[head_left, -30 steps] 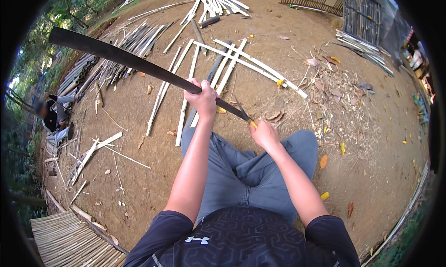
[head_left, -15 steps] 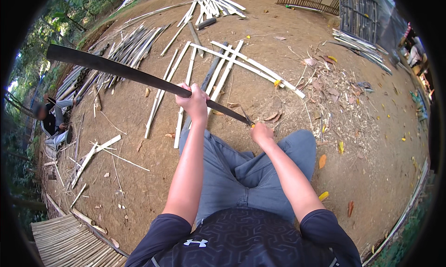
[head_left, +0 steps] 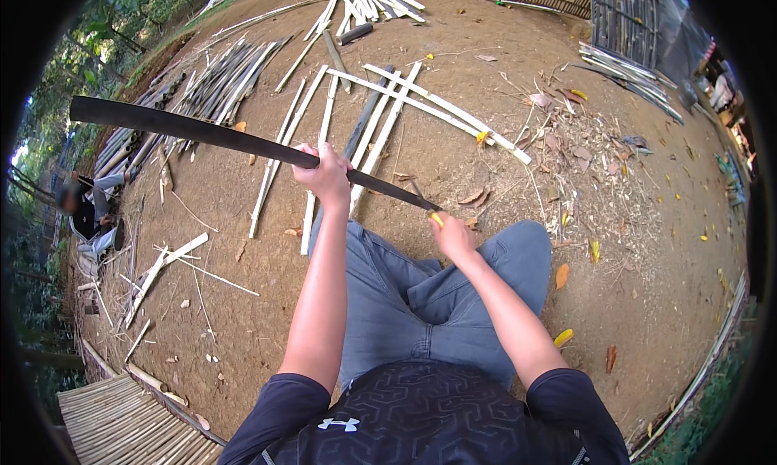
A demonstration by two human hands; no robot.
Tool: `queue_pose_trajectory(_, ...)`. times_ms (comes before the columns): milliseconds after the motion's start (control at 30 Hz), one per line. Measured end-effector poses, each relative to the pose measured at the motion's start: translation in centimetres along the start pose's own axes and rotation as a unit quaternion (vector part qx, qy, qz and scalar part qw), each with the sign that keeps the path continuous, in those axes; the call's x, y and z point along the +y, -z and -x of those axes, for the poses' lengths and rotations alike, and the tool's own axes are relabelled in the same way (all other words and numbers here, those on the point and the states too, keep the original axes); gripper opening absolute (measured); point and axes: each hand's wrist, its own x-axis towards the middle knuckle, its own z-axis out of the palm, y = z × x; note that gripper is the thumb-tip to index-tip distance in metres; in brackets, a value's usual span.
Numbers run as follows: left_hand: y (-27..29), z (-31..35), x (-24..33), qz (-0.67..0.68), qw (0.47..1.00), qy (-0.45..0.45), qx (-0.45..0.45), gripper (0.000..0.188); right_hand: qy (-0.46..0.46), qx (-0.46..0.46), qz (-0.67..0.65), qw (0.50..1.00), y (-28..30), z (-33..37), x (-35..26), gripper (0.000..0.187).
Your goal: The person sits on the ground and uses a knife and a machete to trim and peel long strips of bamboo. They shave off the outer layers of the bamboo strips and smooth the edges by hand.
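Observation:
A long dark bamboo strip [head_left: 206, 131] slants across in front of me, its wide end up at the far left and its near end by my knees. My left hand [head_left: 325, 176] is closed around its middle. At the near end my right hand [head_left: 454, 235] grips a knife [head_left: 437, 219] with a yellow handle. The short dark blade crosses the strip there and seems to touch it, though my fingers hide part of the handle. Both hands are held above my bent legs in grey trousers.
Pale split strips [head_left: 437, 109] lie crossed on the dirt ahead, with a dark bamboo pile [head_left: 235, 80] at far left. Shavings and leaves [head_left: 595, 169] litter the right. A person [head_left: 93, 210] sits at the left. A slatted bamboo platform [head_left: 133, 420] is at near left.
The strip and both my hands have shifted slightly left. The knife blade now stands at a different angle against the strip's near end.

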Motion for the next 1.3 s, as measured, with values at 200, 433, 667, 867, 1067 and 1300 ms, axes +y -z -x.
queue_pose_trajectory(200, -1.2, 0.4, 0.1, -0.009, 1.000, 0.001, -0.023, 0.025, -0.021, 0.015, -0.015, 1.000, -1.9, -1.5, 2.4, 0.033)
queue_pose_trajectory(433, -1.4, 1.7, 0.4, 0.005, 0.999, -0.010, -0.045, 0.026, -0.054, -0.018, -0.002, 0.998, -2.9, -2.4, 4.0, 0.039)
queue_pose_trajectory(667, -2.8, 2.3, 0.8, 0.002, 1.000, -0.017, -0.005, 0.026, -0.003, 0.016, -0.031, 0.999, -2.7, -1.7, 4.5, 0.037)
queue_pose_trajectory(867, -2.0, 2.1, 0.7, -0.011, 1.000, -0.029, 0.003, 0.025, 0.162, 0.102, -0.128, 0.973, 0.6, 2.4, -2.0, 0.041)
queue_pose_trajectory(1067, -2.6, 2.0, 0.5, 0.012, 1.000, -0.021, -0.006, 0.024, -0.028, -0.012, 0.036, 0.999, 0.2, -1.5, 1.8, 0.032)
queue_pose_trajectory(1300, -1.3, 1.7, 0.1, -0.013, 0.999, -0.024, 0.016, 0.024, 0.127, 0.055, -0.100, 0.985, 2.4, 2.5, -4.0, 0.030)
